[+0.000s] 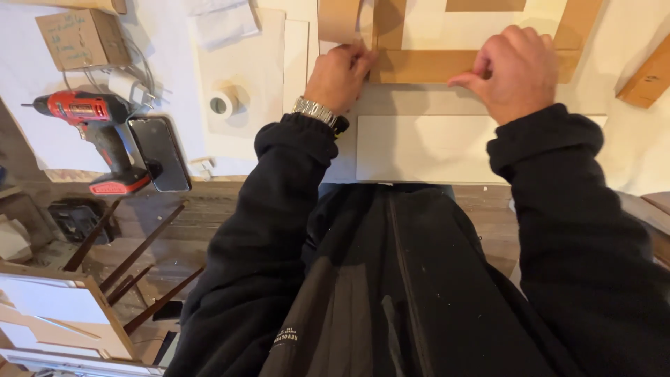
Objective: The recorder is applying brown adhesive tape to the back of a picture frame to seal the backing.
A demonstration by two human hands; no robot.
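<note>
Left hand: the left hand (340, 73), a metal watch (317, 112) on its wrist, has its fingers pinched together on the loose end of a strip of brown tape (340, 19) at the left corner of a brown-taped frame (447, 66).
Right hand: the right hand (513, 70) lies knuckles up on the frame's near band, fingertips pressing down toward its right end; fingers curled together, clamped on nothing I can make out.
Taped frame: it lies at the far edge of the surface (631, 150), middle to right, touching a grey board (419, 105), with a paler panel (426, 148) nearer the body.
Step in hand: by my judgement, tape is being laid along the near band, one hand feeding, the other pinning.
Next move calls for: likely a steady pull that keeps the strip square to the band while the pressing fingers follow.
Edges: the pale panel reaches the near edge of the surface; a wooden block (645, 78) sits at the right edge.
Open room: bare white surface lies to the right of the frame; to the left stand a tape roll (223, 103), a phone (160, 152), a red drill (94, 132) and a cardboard box (80, 38) at the far left corner.
</note>
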